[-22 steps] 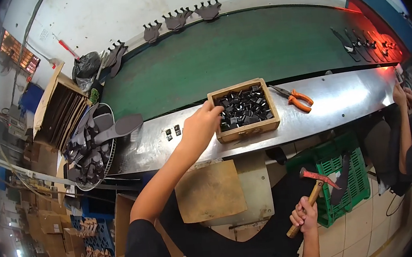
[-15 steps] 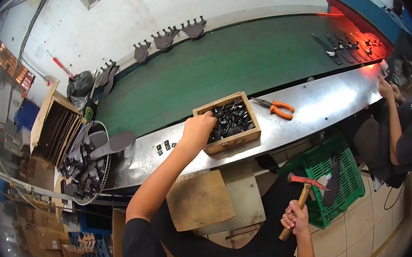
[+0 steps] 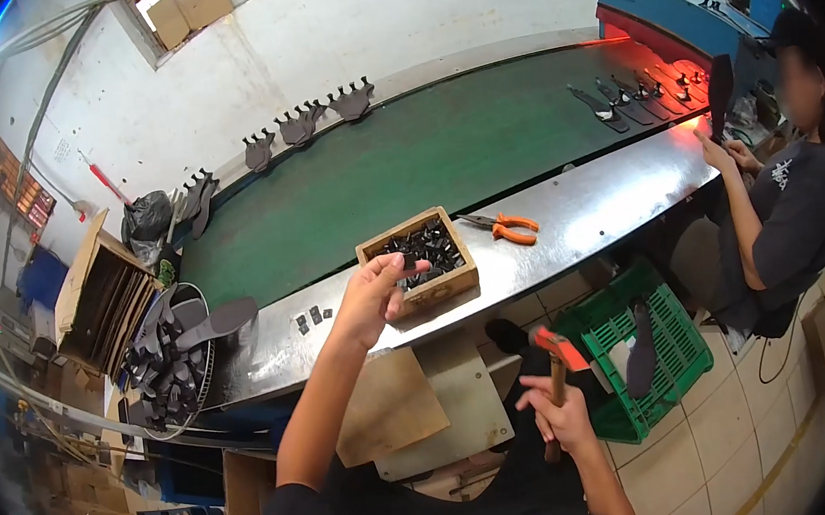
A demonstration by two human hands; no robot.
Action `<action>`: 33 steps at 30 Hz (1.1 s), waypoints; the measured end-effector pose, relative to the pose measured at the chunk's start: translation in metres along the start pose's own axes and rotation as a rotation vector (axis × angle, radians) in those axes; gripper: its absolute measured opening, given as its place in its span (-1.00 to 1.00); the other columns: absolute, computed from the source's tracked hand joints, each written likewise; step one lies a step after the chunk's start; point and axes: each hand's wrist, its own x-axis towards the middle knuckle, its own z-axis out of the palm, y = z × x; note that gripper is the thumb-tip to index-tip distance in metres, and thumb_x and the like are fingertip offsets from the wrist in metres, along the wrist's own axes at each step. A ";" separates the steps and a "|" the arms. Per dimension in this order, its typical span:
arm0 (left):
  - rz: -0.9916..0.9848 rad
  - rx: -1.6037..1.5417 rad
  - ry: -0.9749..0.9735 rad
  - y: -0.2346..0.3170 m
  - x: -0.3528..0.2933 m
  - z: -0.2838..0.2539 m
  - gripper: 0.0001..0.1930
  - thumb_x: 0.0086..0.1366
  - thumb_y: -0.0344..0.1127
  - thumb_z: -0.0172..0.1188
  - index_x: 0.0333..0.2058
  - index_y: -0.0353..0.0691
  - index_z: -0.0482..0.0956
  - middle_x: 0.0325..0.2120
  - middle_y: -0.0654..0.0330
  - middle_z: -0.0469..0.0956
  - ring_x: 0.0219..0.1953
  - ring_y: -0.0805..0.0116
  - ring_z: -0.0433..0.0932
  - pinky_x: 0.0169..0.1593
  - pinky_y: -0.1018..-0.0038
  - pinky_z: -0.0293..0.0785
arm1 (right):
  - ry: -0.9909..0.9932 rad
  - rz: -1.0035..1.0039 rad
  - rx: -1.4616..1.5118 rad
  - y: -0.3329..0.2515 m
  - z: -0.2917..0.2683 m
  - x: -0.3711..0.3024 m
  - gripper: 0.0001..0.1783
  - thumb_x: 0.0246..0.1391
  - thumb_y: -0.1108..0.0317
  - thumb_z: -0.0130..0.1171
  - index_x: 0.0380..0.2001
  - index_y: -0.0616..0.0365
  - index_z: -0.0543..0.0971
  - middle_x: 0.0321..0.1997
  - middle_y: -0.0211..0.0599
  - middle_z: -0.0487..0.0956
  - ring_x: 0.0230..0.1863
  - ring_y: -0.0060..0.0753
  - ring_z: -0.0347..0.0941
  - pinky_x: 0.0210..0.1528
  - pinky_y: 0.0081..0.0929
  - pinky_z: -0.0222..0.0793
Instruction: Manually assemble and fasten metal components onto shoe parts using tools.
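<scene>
My left hand [image 3: 368, 297] is raised over the near left corner of a wooden box [image 3: 436, 291]. Its thumb and fingertips come together; what they pinch, if anything, is too small to make out. Many small black pieces [image 3: 436, 245] fill the box. A hammer [image 3: 558, 368] with a red head and a wooden handle is in my right hand [image 3: 562, 415], held upright with the index finger partly lifted off the handle. Left of the box, several small black pieces [image 3: 315, 316] lie on the metal ledge [image 3: 586, 189].
Orange-handled pliers [image 3: 505, 228] lie right of the box. Behind runs a green conveyor belt [image 3: 402, 158] carrying shoe parts. At the left stands a basket [image 3: 206, 375] of dark parts, at the lower right a green crate [image 3: 679, 350]. Another person [image 3: 777, 189] works at the right.
My left hand has come out of the box and risen toward me. The hammer has swung more upright, its head turned, and my right index finger has loosened. The whole view has shifted.
</scene>
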 end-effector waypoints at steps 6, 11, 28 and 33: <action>0.180 -0.209 -0.057 -0.004 -0.099 0.075 -0.61 0.33 -0.05 0.30 -0.05 -0.12 0.39 -0.20 0.02 0.65 -0.79 0.68 0.18 -0.68 0.73 0.08 | -0.091 -0.327 -0.048 -0.078 0.074 0.005 -0.55 0.29 0.44 0.15 0.21 0.34 0.43 0.02 -0.03 0.64 -0.73 -0.76 0.27 -0.72 -0.75 0.15; 0.419 -0.025 0.124 -0.011 -0.153 0.108 -0.51 0.17 -0.20 0.49 -0.08 -0.27 0.42 -0.28 0.02 0.61 -0.73 0.63 0.35 -0.68 0.71 0.19 | -0.189 -0.421 -0.102 -0.111 0.111 -0.016 -0.59 0.24 0.40 0.24 0.13 0.23 0.47 0.09 -0.17 0.61 -0.67 -0.77 0.32 -0.65 -0.75 0.21; 0.478 -0.079 0.222 -0.043 -0.197 0.123 -0.91 0.40 -0.43 0.17 -0.24 -0.32 0.48 -0.65 0.23 0.48 -0.83 0.64 0.24 -0.78 0.66 0.01 | -0.102 -0.482 -0.100 -0.090 0.127 -0.053 -0.61 0.17 0.34 0.35 0.05 0.21 0.61 -0.12 -0.32 0.67 -0.21 -0.65 0.56 -0.17 -0.58 0.50; 0.462 0.071 0.265 -0.066 -0.174 0.138 -0.90 0.42 -0.41 0.16 -0.22 -0.31 0.47 -0.61 0.23 0.50 -0.83 0.67 0.20 -0.78 0.67 -0.02 | 0.027 -0.654 -0.139 -0.078 0.107 -0.048 -0.64 0.18 0.37 0.33 0.02 0.26 0.61 -0.19 -0.31 0.68 -0.18 -0.64 0.58 -0.13 -0.58 0.52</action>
